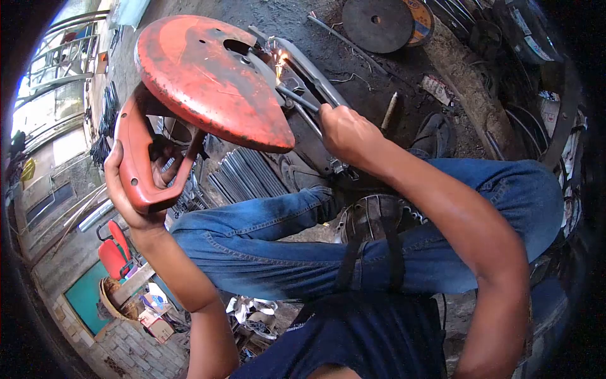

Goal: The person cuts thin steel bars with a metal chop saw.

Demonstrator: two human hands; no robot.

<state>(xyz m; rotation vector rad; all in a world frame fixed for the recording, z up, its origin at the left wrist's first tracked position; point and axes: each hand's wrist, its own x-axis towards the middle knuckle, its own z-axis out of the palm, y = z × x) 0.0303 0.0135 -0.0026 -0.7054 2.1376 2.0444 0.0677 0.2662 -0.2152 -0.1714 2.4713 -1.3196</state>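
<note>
My left hand [129, 199] is wrapped around the red handle [134, 151] of a chop saw. The saw's broad, scuffed red blade guard [202, 82] covers most of the disc. My right hand [347, 132] is closed around a thin metal rod [298, 98], whose far end runs under the guard. Bright sparks [280, 63] fly where the rod meets the saw. Beside the rod lies the saw's long grey metal base [315, 76]. The cutting edge itself is hidden by the guard.
A bundle of dark cut rods [246, 177] lies on the floor below the saw. Large black cutting discs [377, 25] rest at the back, near a long wooden beam [461, 82]. My shoe [434, 136] is close to the base. A red chair [113, 252] stands at left.
</note>
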